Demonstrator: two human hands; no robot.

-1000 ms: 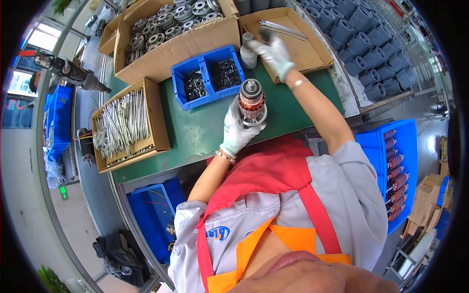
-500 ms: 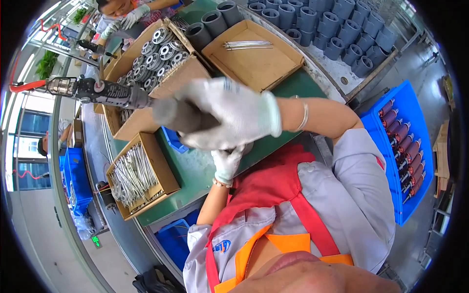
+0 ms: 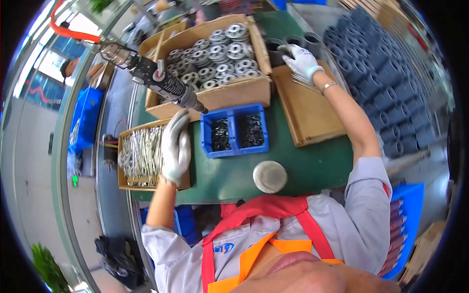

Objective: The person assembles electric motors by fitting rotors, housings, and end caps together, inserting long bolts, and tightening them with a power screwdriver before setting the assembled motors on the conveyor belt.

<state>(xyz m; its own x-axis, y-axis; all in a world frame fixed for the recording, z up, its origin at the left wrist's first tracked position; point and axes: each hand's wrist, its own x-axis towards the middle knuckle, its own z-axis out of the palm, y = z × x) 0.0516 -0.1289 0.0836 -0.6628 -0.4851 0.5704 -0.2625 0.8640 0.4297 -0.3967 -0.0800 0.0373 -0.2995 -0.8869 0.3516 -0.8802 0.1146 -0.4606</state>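
Note:
My right hand (image 3: pixel 301 62), in a white glove, reaches to the far right. Its fingers are apart at the nearest of several dark grey cylinders (image 3: pixel 274 53); whether they touch it I cannot tell. My left hand (image 3: pixel 177 149), also gloved, is over the right side of a cardboard box of thin metal rods (image 3: pixel 141 151). Its fingers are stretched out, with nothing visible in them. Just above its fingertips is the tip of a hanging black power screwdriver (image 3: pixel 163 83). A round, grey-topped piece (image 3: pixel 270 177) stands on the green table (image 3: pixel 220 183) near me.
A two-part blue bin (image 3: pixel 234 152) holds small black parts. Behind it is a big carton (image 3: pixel 244 93) of metal discs. A shallow cardboard tray (image 3: pixel 312 117) holds a few rods. Grey cylinders (image 3: pixel 386 97) crowd the right; a blue crate (image 3: pixel 413 210) holds rotors.
My right hand has left the grey cylinder under the screwdriver and moved to the far right. My left hand has gone from the middle to the rod box. The view has turned.

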